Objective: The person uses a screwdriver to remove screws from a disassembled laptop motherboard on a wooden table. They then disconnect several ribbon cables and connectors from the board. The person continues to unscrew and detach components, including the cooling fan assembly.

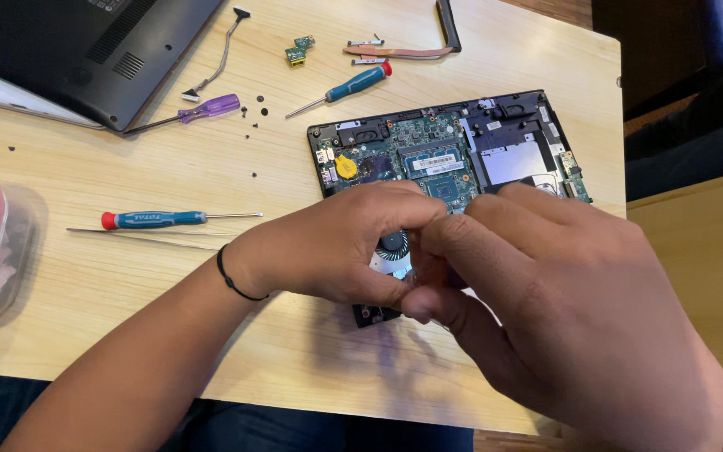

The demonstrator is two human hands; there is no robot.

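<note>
Both hands meet over the near end of the opened laptop base [449,155], which lies on the table [169,159]. The left hand [328,251] curls shut around the small cooling fan [393,249], pinching its housing; the right hand [546,285] closes its fingertips against the fan's other edge. Working it well probably means lifting evenly, keeping fingers off the blades and watching for any cable, hidden here. 1 teal screwdriver [156,219] lies near the left wrist, 2 more farther off.
</note>
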